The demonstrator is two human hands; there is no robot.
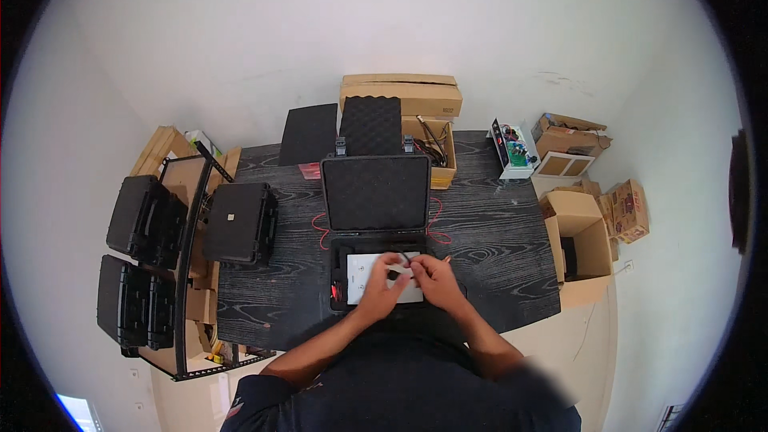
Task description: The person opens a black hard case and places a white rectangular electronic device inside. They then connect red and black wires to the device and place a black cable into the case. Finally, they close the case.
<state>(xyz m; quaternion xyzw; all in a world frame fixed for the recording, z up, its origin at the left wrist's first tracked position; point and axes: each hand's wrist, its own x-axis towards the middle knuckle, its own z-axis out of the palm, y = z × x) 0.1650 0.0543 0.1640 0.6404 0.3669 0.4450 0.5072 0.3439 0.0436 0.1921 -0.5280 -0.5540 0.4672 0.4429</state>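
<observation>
An open black hard case (pixel 338 304) stands in front of me, its foam-lined lid (pixel 378 194) raised. A flat white panel or box (pixel 358 272) lies in the foam of its lower half. Over the white piece, my left hand (pixel 382 294) and my right hand (pixel 438 282) meet with bent, closed fingers. Between the fingertips shows a small dark, thin piece (pixel 406 259), too small to name. A red-and-black item (pixel 336 291) sits in a slot at the case's left side. Thin red cords (pixel 438 234) stick out beside the case.
A closed black case (pixel 240 224) lies on the dark wood-grain table (pixel 512 272). Further black cases (pixel 132 220) fill the rack on the left. Behind the lid are foam sheets (pixel 370 124) and a carton of cables (pixel 442 162). An opened electronics unit (pixel 514 150) stands far right, near an open carton (pixel 580 224).
</observation>
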